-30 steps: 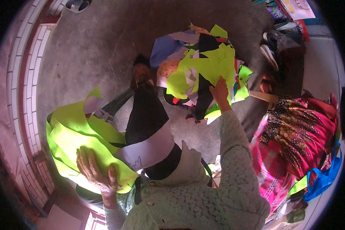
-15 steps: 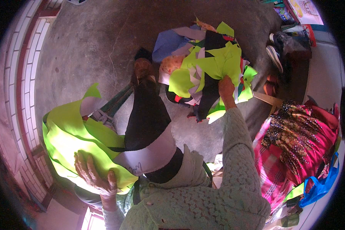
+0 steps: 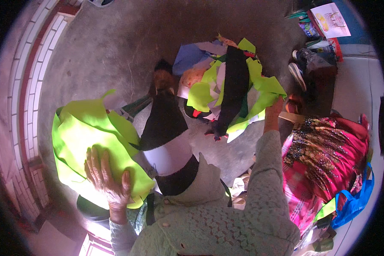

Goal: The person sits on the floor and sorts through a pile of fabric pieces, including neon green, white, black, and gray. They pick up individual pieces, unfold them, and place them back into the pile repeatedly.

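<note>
My left hand [image 3: 106, 179] lies flat, fingers stretched, on bright yellow-green fabric pieces [image 3: 89, 128] heaped at my left. Ahead of me my right hand [image 3: 274, 113] is closed on a yellow-green fabric scrap [image 3: 266, 90] at the right side of a pile of mixed scraps. In that pile are a black strip [image 3: 235, 77], a blue piece [image 3: 187, 58], an orange patterned piece [image 3: 193, 77] and more yellow-green pieces. Black cloth [image 3: 164, 119] and white cloth [image 3: 168, 158] extend from my lap toward the pile. The right fingertips are partly hidden by the scrap.
Pink and floral cloth [image 3: 333, 149] is heaped at my right, beside a blue bag [image 3: 358, 200]. Shoes [image 3: 297, 76] and packages [image 3: 326, 45] stand along the right wall. A wooden piece [image 3: 292, 117] juts out near my right hand. White brickwork [image 3: 32, 98] is at the left.
My right hand has moved right with the yellow-green scrap, pulling it off the pile's middle and uncovering more of the black strip. My left hand still rests on the left heap.
</note>
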### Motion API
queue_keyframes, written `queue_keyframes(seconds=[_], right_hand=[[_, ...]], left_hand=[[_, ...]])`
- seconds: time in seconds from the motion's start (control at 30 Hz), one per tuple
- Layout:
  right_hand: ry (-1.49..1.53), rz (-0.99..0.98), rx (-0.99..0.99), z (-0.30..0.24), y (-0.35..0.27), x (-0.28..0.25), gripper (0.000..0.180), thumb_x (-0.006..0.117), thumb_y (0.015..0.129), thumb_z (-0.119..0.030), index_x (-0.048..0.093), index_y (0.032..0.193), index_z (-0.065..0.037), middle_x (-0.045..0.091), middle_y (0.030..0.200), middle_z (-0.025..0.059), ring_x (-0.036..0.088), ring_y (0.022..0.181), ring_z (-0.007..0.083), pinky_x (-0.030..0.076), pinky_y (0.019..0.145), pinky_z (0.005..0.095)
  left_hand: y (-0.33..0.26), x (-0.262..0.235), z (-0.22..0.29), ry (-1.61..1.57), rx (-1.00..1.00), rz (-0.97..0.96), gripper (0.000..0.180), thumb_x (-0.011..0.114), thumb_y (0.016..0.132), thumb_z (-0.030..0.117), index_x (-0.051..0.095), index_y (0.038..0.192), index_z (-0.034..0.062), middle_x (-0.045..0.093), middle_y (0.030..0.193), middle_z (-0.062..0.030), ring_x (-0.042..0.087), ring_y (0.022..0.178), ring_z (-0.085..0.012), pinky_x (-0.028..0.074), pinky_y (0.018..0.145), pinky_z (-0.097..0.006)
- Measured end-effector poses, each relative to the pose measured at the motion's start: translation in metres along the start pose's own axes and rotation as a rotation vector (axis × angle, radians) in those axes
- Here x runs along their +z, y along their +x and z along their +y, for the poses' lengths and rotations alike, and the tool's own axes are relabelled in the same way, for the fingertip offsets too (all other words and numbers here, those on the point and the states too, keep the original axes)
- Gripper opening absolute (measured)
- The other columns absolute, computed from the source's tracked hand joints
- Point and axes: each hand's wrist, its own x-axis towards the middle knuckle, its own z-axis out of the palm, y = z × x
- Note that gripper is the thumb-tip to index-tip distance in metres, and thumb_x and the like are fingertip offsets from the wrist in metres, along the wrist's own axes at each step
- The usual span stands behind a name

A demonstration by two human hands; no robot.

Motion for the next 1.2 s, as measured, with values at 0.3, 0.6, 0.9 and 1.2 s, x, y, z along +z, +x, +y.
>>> queue_keyframes(seconds=[0.3, 0.6, 0.9, 1.2], right_hand=[[0.247, -0.031, 0.113, -0.117, -0.070, 0.079, 0.045, 0.045, 0.096, -0.033, 0.048, 0.129, -0.002, 0.055, 0.126, 0.0161, 0.054, 0.114, 0.0307, 0.046, 0.097, 0.0419], [0.139, -0.580, 0.064, -0.183, -0.163, 0.188, 0.041, 0.049, 0.096, -0.038, 0.059, 0.117, -0.004, 0.064, 0.112, 0.0090, 0.063, 0.098, 0.0244, 0.051, 0.087, 0.0388], [0.211, -0.844, 0.367, -0.151, -0.312, 0.292, 0.040, 0.047, 0.097, -0.038, 0.059, 0.116, -0.005, 0.065, 0.106, 0.0091, 0.065, 0.092, 0.0211, 0.052, 0.083, 0.0335], [0.394, -0.956, 0.701, -0.092, -0.375, 0.300, 0.041, 0.047, 0.097, -0.037, 0.058, 0.120, -0.005, 0.064, 0.114, 0.0084, 0.063, 0.100, 0.0236, 0.052, 0.086, 0.0358]], left_hand=[[0.005, -0.003, 0.002, -0.044, 0.026, 0.108, 0.061, 0.055, 0.088, 0.047, 0.050, 0.133, 0.0066, 0.040, 0.145, -0.0156, 0.034, 0.137, -0.0335, 0.022, 0.111, -0.054], [-0.001, -0.002, -0.002, -0.118, 0.048, 0.204, 0.058, 0.062, 0.085, 0.039, 0.052, 0.133, 0.0074, 0.043, 0.143, -0.0156, 0.036, 0.135, -0.0325, 0.024, 0.112, -0.051], [-0.009, 0.003, -0.012, -0.156, 0.033, 0.244, 0.062, 0.058, 0.086, 0.049, 0.050, 0.135, 0.0118, 0.042, 0.144, -0.0130, 0.033, 0.137, -0.0305, 0.022, 0.113, -0.051], [-0.023, -0.027, -0.017, -0.340, 0.073, 0.331, 0.062, 0.064, 0.083, 0.049, 0.057, 0.124, 0.0025, 0.040, 0.144, -0.0170, 0.029, 0.139, -0.0346, 0.022, 0.113, -0.052]])
